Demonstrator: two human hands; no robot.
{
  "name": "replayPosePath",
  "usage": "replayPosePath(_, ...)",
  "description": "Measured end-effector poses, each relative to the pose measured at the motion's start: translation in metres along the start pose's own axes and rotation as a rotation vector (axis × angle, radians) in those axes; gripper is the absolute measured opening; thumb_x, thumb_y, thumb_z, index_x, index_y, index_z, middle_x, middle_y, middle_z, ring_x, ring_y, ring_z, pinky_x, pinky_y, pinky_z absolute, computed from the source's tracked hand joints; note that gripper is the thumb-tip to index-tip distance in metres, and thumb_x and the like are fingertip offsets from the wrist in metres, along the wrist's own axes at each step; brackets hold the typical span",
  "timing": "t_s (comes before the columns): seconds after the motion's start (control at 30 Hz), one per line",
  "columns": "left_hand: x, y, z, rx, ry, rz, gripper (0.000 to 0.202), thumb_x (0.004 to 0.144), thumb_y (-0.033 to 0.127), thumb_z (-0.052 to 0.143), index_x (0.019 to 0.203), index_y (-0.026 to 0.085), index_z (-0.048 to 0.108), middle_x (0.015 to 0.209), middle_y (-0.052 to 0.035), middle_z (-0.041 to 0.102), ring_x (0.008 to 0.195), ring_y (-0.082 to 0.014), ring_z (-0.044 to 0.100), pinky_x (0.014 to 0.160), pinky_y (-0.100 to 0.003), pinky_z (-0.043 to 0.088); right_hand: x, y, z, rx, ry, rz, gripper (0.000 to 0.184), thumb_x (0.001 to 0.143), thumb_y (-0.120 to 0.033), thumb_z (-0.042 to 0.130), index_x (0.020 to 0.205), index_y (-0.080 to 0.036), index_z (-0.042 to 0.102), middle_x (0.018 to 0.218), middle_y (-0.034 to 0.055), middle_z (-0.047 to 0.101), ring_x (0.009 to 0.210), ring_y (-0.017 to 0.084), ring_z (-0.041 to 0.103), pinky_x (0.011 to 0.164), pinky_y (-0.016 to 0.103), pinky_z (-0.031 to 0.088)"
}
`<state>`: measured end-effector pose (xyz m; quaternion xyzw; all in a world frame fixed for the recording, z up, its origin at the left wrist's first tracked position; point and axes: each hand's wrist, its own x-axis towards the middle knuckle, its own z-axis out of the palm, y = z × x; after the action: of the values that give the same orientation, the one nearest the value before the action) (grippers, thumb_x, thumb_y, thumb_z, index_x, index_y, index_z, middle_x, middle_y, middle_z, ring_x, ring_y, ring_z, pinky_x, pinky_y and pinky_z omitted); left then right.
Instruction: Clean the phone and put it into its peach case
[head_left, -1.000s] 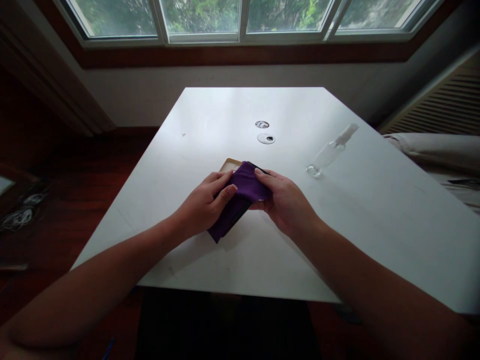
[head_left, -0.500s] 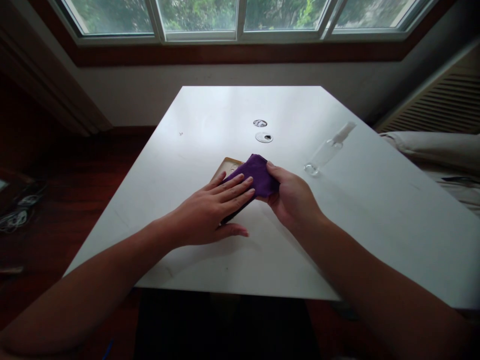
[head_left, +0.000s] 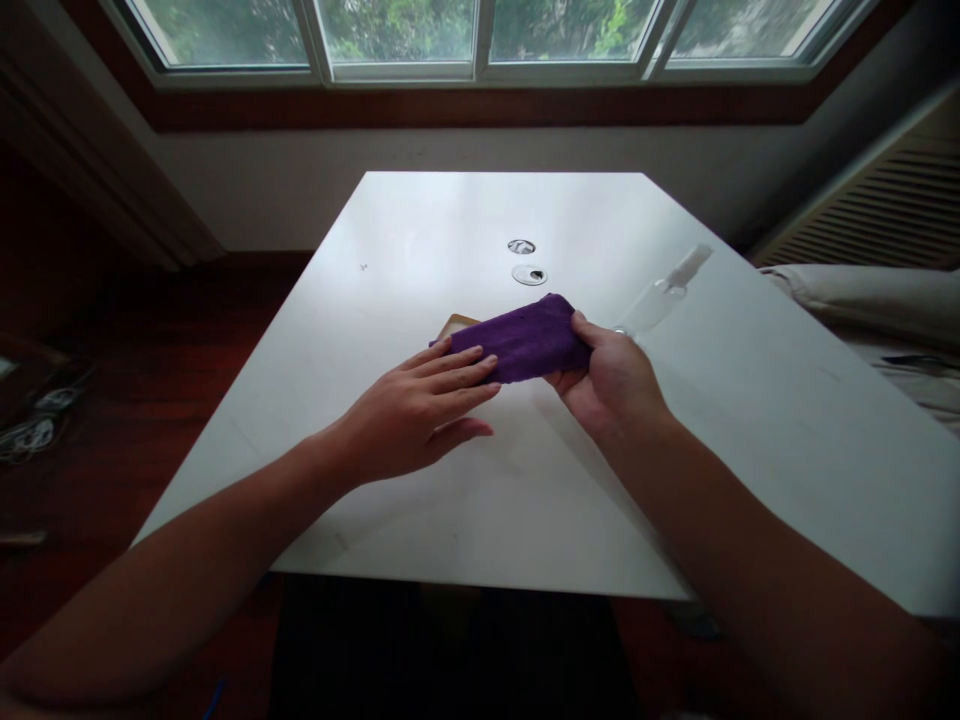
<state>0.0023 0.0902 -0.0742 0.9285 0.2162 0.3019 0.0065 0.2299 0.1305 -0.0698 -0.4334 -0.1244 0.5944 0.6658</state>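
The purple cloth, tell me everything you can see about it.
The purple cloth is a deep violet, soft-looking fabric, folded or bunched into a thick oblong strip. It lies roughly crosswise over the white table, its right end slightly farther away. The right hand pinches that end in its grip. The left hand lies flat with its fingertips on the near left part. A tan flat object peeks out beneath its left end.
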Motion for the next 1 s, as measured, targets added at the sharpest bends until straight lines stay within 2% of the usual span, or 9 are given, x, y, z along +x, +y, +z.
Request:
replayPosePath(0.07, 0.0, 0.002, -0.001, -0.053, 0.075, -0.024, 0.031, 0.099, 0.029, 0.065, 0.127, 0.017, 0.068, 0.128, -0.01, 0.071, 0.122, -0.0231, 0.067, 0.116, -0.047, 0.047, 0.0, 0.002, 0.0, -0.002, 0.003, 0.013, 0.015, 0.098, -0.013, 0.055, 0.1, -0.013, 0.07, 0.099, 0.0057, 0.075, 0.081, 0.015, 0.071, 0.068, 0.028, 0.065)
replayPosePath(0.13, 0.001, 0.002, -0.002, -0.082, 0.147, -0.061, 0.03, 0.098, 0.024, 0.066, 0.127, 0.017, 0.068, 0.12, -0.0077, 0.075, 0.114, -0.0199, 0.071, 0.112, -0.043, 0.051, -0.003, 0.004, 0.001, -0.01, -0.002, 0.037, 0.015, 0.098, -0.013, 0.055, 0.101, -0.012, 0.07, 0.098, 0.0061, 0.075, 0.079, 0.015, 0.071, 0.068, 0.029, 0.065)
replayPosePath(0.2, 0.002, 0.002, -0.002, -0.057, 0.163, -0.098, 0.035, 0.098, 0.026, 0.067, 0.131, 0.016, 0.066, 0.13, -0.0108, 0.07, 0.124, -0.0225, 0.065, 0.114, -0.044, 0.05, -0.009, 0.007, 0.003, -0.018, -0.03, 0.065, 0.016, 0.097, -0.013, 0.054, 0.101, -0.011, 0.07, 0.097, 0.0072, 0.076, 0.078, 0.016, 0.071, 0.067, 0.029, 0.065)
replayPosePath(0.27, 0.002, 0.002, -0.001, 0.006, 0.119, -0.126, 0.043, 0.098, 0.032, 0.067, 0.137, 0.014, 0.063, 0.146, -0.015, 0.058, 0.141, -0.0277, 0.052, 0.12, -0.05, 0.042, -0.015, 0.009, 0.005, -0.014, -0.071, 0.095, 0.018, 0.097, -0.012, 0.052, 0.101, -0.01, 0.069, 0.097, 0.009, 0.076, 0.078, 0.017, 0.072, 0.066, 0.029, 0.065)
replayPosePath(0.33, 0.002, 0.001, 0.002, 0.061, 0.05, -0.139, 0.05, 0.099, 0.037, 0.065, 0.141, 0.013, 0.059, 0.152, -0.017, 0.05, 0.147, -0.0305, 0.043, 0.125, -0.055, 0.033, -0.02, 0.01, 0.007, -0.002, -0.117, 0.123, 0.02, 0.096, -0.012, 0.049, 0.101, -0.009, 0.068, 0.097, 0.0111, 0.076, 0.078, 0.019, 0.072, 0.067, 0.032, 0.065)
replayPosePath(0.5, -0.002, -0.001, 0.008, 0.08, -0.063, -0.174, 0.053, 0.101, 0.037, 0.061, 0.145, 0.008, 0.056, 0.153, -0.0177, 0.049, 0.146, -0.0294, 0.044, 0.125, -0.051, 0.033, -0.024, 0.009, 0.01, 0.029, -0.106, 0.138, 0.019, 0.091, -0.008, 0.049, 0.098, -0.01, 0.066, 0.091, 0.0101, 0.074, 0.076, 0.02, 0.072, 0.069, 0.034, 0.065)
replayPosePath(0.7, -0.003, 0.002, 0.009, 0.053, -0.097, -0.173, 0.051, 0.102, 0.039, 0.059, 0.142, 0.009, 0.059, 0.151, -0.0176, 0.051, 0.143, -0.03, 0.048, 0.121, -0.05, 0.041, -0.017, 0.011, 0.01, 0.067, -0.06, 0.141, 0.024, 0.085, -0.003, 0.049, 0.1, -0.011, 0.066, 0.088, 0.0077, 0.073, 0.077, 0.019, 0.07, 0.069, 0.03, 0.064)
replayPosePath(0.87, 0.002, 0.005, 0.004, -0.005, 0.067, -0.229, 0.041, 0.1, 0.035, 0.062, 0.134, 0.012, 0.066, 0.139, -0.0151, 0.064, 0.13, -0.0281, 0.062, 0.111, -0.047, 0.051, -0.019, 0.015, 0.009, 0.021, -0.099, 0.132, 0.021, 0.087, -0.006, 0.053, 0.1, -0.01, 0.068, 0.092, 0.008, 0.074, 0.078, 0.018, 0.07, 0.069, 0.028, 0.063)
replayPosePath(1.0, 0.005, 0.007, 0.002, -0.052, 0.132, -0.223, 0.035, 0.102, 0.027, 0.058, 0.133, 0.013, 0.066, 0.14, -0.0141, 0.063, 0.134, -0.0263, 0.058, 0.115, -0.046, 0.048, -0.027, 0.022, 0.007, -0.034, -0.188, 0.168, 0.018, 0.088, -0.01, 0.057, 0.1, -0.011, 0.07, 0.092, 0.0076, 0.074, 0.077, 0.017, 0.07, 0.068, 0.025, 0.062)
